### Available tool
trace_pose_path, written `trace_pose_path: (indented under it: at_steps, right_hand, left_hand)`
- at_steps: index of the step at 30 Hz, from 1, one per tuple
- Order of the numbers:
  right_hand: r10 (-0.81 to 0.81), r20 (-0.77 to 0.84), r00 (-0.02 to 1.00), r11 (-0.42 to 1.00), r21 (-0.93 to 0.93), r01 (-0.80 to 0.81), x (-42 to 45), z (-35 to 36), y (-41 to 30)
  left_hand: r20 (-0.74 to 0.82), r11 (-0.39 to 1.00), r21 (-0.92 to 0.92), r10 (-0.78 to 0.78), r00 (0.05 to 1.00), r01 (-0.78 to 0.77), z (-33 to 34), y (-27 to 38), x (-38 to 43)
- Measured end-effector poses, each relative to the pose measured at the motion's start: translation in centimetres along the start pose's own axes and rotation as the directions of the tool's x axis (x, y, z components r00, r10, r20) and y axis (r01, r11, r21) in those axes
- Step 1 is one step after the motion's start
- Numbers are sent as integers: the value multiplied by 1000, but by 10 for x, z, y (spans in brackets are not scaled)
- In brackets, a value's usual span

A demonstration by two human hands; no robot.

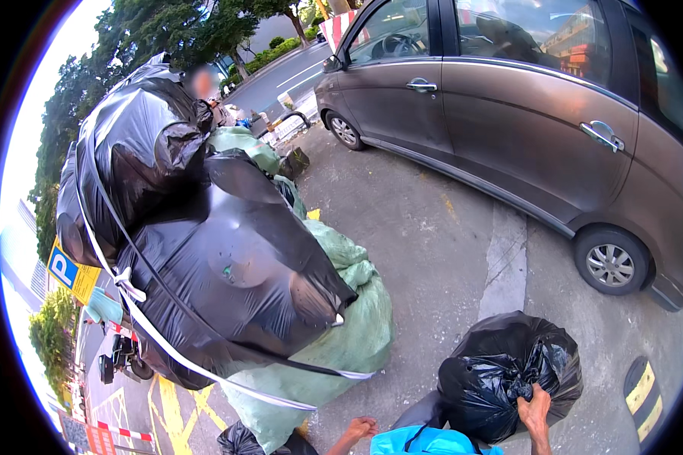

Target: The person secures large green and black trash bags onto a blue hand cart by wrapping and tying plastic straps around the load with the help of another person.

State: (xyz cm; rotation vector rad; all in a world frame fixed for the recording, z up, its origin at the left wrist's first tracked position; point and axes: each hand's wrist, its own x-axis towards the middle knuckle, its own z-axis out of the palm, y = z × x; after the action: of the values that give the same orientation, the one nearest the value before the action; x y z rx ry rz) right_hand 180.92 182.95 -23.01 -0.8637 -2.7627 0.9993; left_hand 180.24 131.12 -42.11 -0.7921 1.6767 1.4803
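My right hand (535, 406) grips the gathered neck of a full black plastic garbage bag (489, 372) at the lower right. Near the bottom edge, my left hand (364, 427) has its fingers curled, with nothing visible in them. It is below a large pile of tied sacks. Within that pile, a bulging black garbage bag (233, 267) rests against a green woven sack (370, 318). Another black bag (142, 131) sits on top. A white strap (176, 355) and a dark strap (165, 284) run across the load.
A brown car (489, 125) is parked on the right. A black-and-yellow wheel stop (644, 398) lies at the lower right. Beyond the pile stands a person (222, 111). A parking sign (71, 270) and a red-and-white barrier (125, 432) are at the left.
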Motion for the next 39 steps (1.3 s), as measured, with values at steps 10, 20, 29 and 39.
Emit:
trace_pose_path:
  at_steps: [10,20,29,39]
  right_hand:
    - [-20,5,1000,1000,17,20,119,1,-55]
    - [-264,199,944,964,94,250,216,-11,-80]
    - [-425,372,825,899,69,432,297,3,-73]
    - [-669,246,701,738,107,667,323,64,-28]
  left_hand:
    - [1,998,55,-18,1000,18,42,147,55]
    - [-130,999,12,32,991,-31,95,169,61]
    - [-337,963,-233,52,940,-137,130,136,58]
    - [-311,944,-268,104,945,-192,142,160,53]
